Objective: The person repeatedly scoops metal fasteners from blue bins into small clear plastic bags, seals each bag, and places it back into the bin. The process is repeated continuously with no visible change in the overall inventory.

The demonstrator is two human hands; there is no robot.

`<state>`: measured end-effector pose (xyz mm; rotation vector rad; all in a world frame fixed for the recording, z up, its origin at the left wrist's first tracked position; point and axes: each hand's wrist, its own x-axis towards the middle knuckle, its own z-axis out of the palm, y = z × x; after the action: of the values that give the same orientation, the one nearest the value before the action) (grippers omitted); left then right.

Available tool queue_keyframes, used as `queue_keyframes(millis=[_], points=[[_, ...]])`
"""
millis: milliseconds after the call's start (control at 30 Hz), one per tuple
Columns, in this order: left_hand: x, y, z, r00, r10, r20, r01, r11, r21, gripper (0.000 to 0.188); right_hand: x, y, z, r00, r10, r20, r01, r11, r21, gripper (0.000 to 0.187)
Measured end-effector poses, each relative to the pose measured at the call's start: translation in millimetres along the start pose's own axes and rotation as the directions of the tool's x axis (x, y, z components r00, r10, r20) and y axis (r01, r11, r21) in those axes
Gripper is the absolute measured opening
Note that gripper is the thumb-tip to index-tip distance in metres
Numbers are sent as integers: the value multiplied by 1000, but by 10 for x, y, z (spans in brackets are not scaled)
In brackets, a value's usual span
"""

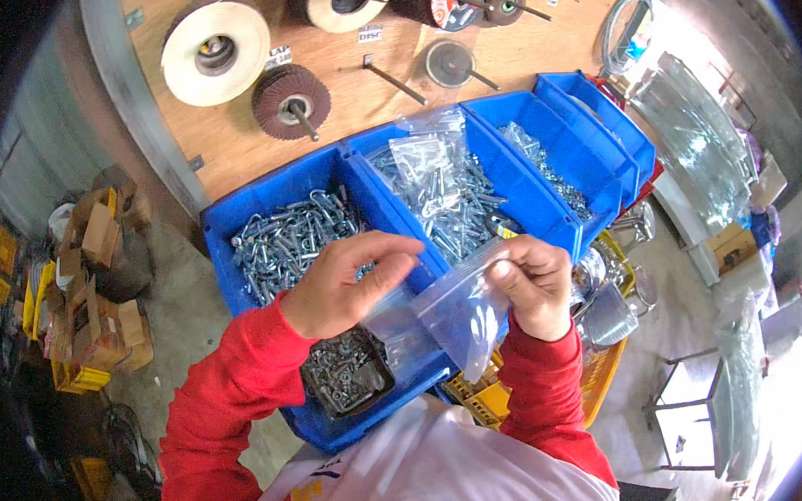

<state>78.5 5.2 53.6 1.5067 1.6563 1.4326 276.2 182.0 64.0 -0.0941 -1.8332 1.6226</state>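
Pinched between the thumb and fingers of my right hand (536,283) is a clear plastic zip bag (467,315), which hangs down to the left. My left hand (355,283) is beside the bag, fingers stretched toward it and thumb a little apart, with nothing seen in its grasp. Beneath this hand is a blue bin (220,227) heaped with metal hook bolts (294,234). More clear plastic (401,333) shows below my left fingers; whether it is part of the same bag I cannot tell. A dark tray (349,373) of nuts and washers sits near my left sleeve.
Another blue bin holds bolts (449,206) and clear bags (428,162); one farther right holds small hardware (547,168). Abrasive wheels (291,101) hang on pegs along the wooden board (230,155). Cardboard boxes (97,315) stand left, a yellow crate (483,397) below the bins.
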Motion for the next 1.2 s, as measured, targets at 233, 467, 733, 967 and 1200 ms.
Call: queue_keyframes(millis=[233,467,733,967,1200], points=[[-268,216,-129,937,-120,328,233,915,-331,20,187,-41,309,926,183,330,-143,980,-141,15],[-946,237,149,929,-257,-266,206,957,-205,12,-180,-222,804,979,8,203,74,915,-395,17],[-1336,93,151,952,-102,-288,90,994,-54,16,-478,71,1282,920,253,299,-157,938,-310,21],[-1505,-45,-81,909,-132,-395,97,990,-106,6,-544,133,1339,958,84,274,114,765,-633,31],[-1225,74,-94,974,20,-226,157,663,732,43,-142,115,1512,972,-110,210,228,673,-704,22]])
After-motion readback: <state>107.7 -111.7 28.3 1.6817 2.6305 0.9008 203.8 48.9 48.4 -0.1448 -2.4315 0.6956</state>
